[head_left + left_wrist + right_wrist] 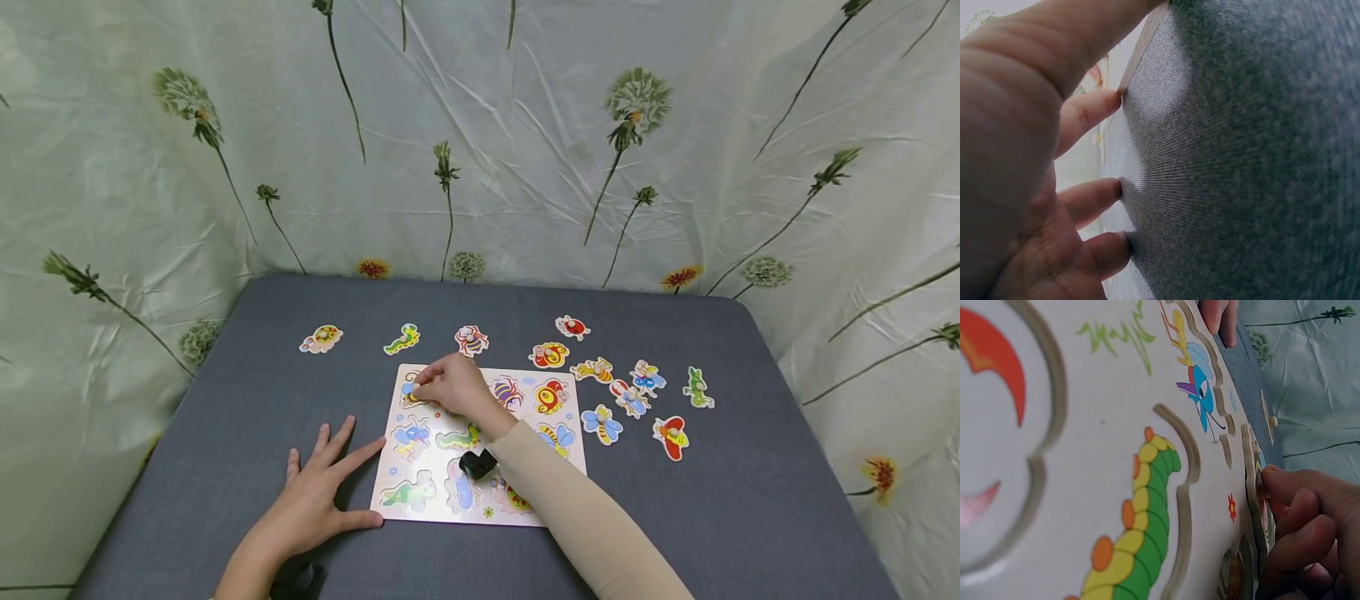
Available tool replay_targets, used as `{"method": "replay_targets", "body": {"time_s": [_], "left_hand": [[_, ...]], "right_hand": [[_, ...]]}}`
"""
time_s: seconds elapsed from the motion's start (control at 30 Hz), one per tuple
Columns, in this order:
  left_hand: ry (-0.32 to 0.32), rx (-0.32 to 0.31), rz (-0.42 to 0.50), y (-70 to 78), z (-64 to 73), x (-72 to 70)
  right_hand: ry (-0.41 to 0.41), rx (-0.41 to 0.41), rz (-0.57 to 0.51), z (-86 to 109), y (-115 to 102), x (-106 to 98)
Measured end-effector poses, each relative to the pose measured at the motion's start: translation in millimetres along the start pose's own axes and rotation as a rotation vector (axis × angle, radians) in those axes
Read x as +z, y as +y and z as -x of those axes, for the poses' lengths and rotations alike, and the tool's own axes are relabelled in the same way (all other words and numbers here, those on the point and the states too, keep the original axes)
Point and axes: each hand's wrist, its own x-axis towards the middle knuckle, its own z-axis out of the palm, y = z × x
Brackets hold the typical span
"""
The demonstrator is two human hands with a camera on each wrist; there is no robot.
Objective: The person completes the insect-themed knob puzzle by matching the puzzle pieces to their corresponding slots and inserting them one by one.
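A wooden insect puzzle board (480, 523) lies flat on the table, with cut-out recesses showing printed insects such as a green caterpillar (1147, 506). My right hand (457, 387) is over the board's far left corner. Its thumb and finger pinch a small puzzle piece (1267, 512) at the recess there; the fingers hide most of its picture, and I cannot tell whether it sits fully down. My left hand (318, 500) rests on the table with fingers spread. Its thumb and index finger touch the board's left edge, also seen in the left wrist view beside the fingers (1091, 115).
Loose knobbed pieces lie beyond the board: a snail (322, 338), a caterpillar (402, 338), a spider (471, 340) and a ladybird (572, 327). Several more lie to the right, including a grasshopper (697, 388). The grey cloth-covered table (720, 517) meets a dandelion-print curtain (525, 167).
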Motion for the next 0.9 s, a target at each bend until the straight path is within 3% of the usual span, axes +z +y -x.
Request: {"method": "replay_targets", "body": {"time_s": [0.9], "left_hand": [[0.001, 0.009, 0.019, -0.8, 0.0, -0.4]], "right_hand": [[0.022, 0.03, 0.054, -1.7, 1.5, -0.9]]}}
